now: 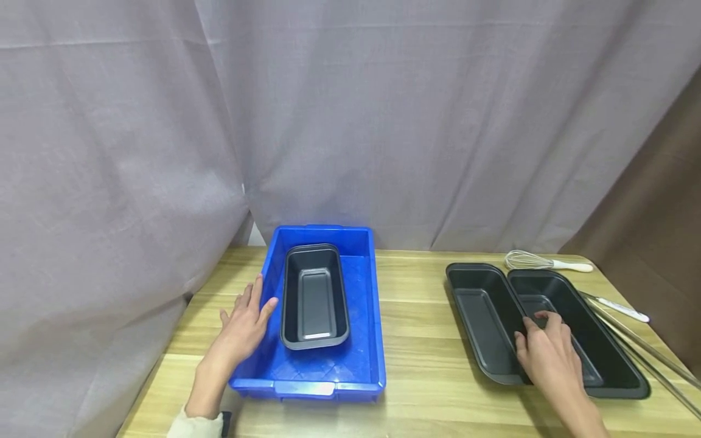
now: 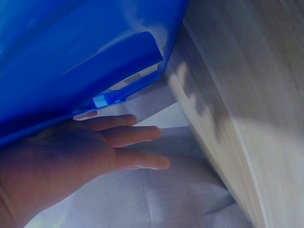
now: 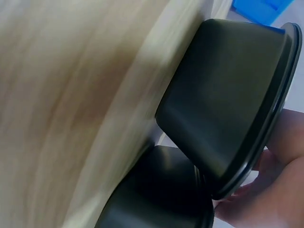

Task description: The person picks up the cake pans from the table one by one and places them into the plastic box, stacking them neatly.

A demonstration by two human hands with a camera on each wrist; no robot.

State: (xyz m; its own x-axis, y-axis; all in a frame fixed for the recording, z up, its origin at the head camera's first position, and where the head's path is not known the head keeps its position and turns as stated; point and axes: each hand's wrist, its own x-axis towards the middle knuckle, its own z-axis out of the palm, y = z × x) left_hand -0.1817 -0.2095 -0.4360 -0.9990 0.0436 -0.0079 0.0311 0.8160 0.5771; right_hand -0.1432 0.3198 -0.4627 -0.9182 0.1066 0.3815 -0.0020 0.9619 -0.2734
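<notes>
Black loaf pan (image 1: 483, 319), the left of a touching pair over on the right of the tabletop (image 1: 413, 340), and the right hand (image 1: 550, 356) is on it! Thumb and fingers pinch the right rim, where it meets its neighbouring pan (image 1: 602, 353). Left hand (image 1: 244, 322)? Fingers released and spread, at the left wall of the blue tub (image 1: 378, 328), where another pan (image 1: 316, 298) sits. This looks like the gripping step; the next move calls for a firm, level lift, those close rims parting without dragging the neighbour.
</notes>
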